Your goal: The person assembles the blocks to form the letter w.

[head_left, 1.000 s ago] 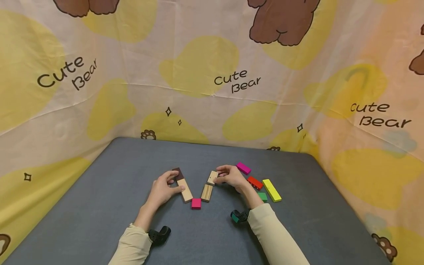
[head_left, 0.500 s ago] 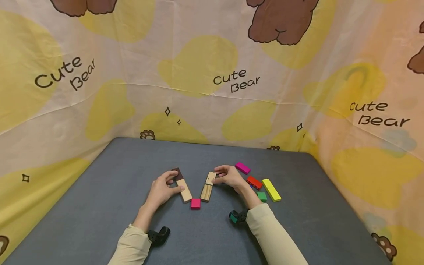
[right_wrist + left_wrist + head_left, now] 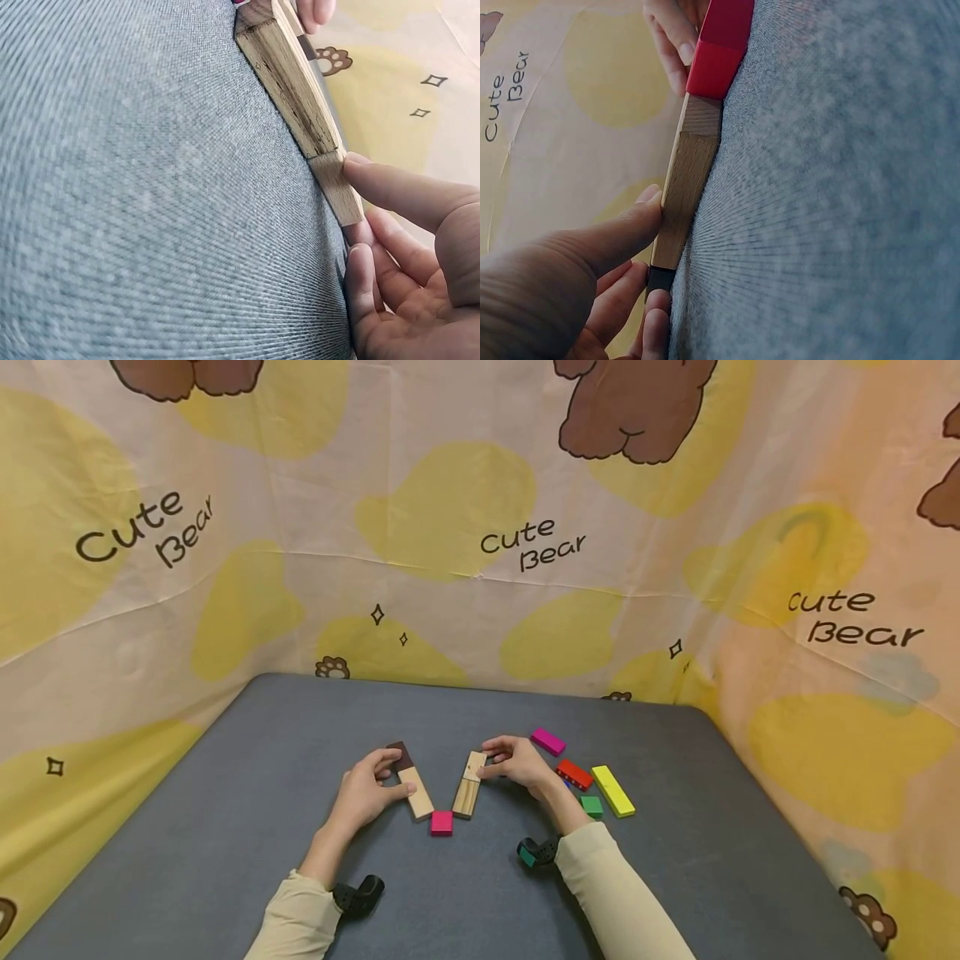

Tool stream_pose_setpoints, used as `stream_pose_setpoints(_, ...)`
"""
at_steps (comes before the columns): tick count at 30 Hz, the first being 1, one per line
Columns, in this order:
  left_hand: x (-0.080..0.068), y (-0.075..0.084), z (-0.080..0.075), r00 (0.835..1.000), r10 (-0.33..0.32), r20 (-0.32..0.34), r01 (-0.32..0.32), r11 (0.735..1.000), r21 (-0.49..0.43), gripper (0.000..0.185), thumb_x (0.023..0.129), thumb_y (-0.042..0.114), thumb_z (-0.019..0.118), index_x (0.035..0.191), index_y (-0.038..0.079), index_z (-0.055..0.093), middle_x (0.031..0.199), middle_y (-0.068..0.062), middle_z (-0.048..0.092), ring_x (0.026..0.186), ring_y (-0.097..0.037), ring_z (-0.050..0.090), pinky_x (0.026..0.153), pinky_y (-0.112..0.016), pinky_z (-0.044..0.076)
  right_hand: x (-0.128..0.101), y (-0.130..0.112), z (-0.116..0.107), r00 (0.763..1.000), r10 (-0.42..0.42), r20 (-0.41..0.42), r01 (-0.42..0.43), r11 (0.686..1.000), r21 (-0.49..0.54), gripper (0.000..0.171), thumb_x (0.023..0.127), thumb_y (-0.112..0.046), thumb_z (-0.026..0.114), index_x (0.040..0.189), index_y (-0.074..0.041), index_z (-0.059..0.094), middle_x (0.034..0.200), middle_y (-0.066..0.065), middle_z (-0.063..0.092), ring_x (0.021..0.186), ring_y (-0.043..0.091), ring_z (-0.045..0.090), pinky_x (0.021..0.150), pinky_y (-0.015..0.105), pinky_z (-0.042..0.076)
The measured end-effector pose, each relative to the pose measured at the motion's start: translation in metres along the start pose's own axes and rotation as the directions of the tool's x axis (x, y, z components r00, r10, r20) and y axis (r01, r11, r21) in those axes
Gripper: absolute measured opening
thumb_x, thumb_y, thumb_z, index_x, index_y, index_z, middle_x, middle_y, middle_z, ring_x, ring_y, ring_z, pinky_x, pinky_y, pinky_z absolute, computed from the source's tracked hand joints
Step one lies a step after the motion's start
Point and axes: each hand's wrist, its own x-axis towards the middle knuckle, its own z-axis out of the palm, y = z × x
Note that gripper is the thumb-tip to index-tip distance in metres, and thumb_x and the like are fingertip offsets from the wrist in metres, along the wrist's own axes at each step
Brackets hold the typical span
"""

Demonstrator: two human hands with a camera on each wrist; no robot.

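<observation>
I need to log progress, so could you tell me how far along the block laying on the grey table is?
Done: a pink square block sits at the base of a V, with wooden blocks on each arm. In hand: the left hand holds the left wooden blocks; the right hand pinches the small block atop the right arm. Left: magenta, red, green and yellow blocks lie unused.

Both hands lying low on the surface, forearms angling inward.

The left hand (image 3: 365,791) is curling its fingers with the thumb (image 3: 626,229) stretching forward; the right hand (image 3: 517,763) is bending its fingers (image 3: 397,191) inward, both sleeved arms reaching forward.
</observation>
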Motion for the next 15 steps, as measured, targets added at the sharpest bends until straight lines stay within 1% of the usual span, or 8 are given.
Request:
stream_pose_setpoints(8, -0.0005, 0.0000, 0.0002, 1.000, 0.009, -0.002, -0.009, 1.000, -0.003, 0.061, 0.082, 0.020, 0.083, 0.135, 0.006, 0.057, 0.132, -0.018, 0.059, 0.118, -0.037, 0.056, 0.096, -0.053, 0.044, -0.0007, -0.0003, 0.0005, 1.000, 0.005, 0.004, -0.005, 1.000, -0.010, 0.049, 0.077, -0.005, 0.084, 0.122, 0.003, 0.065, 0.111, 0.010, 0.065, 0.092, 0.022, 0.055, 0.071, 0.027, 0.046)
stream_pose_setpoints(15, -0.0002, 0.0000, 0.0009, 1.000, -0.002, 0.002, 0.002, 1.000, -0.002, 0.061, 0.081, 0.020, 0.083, 0.135, 0.006, 0.057, 0.132, -0.017, 0.060, 0.118, -0.036, 0.056, 0.096, -0.054, 0.043, 0.0010, 0.0008, -0.0003, 1.000, 0.011, 0.021, -0.011, 1.000, -0.003, 0.049, 0.079, 0.001, 0.080, 0.124, 0.010, 0.061, 0.116, 0.022, 0.062, 0.092, 0.025, 0.055, 0.070, 0.028, 0.045)
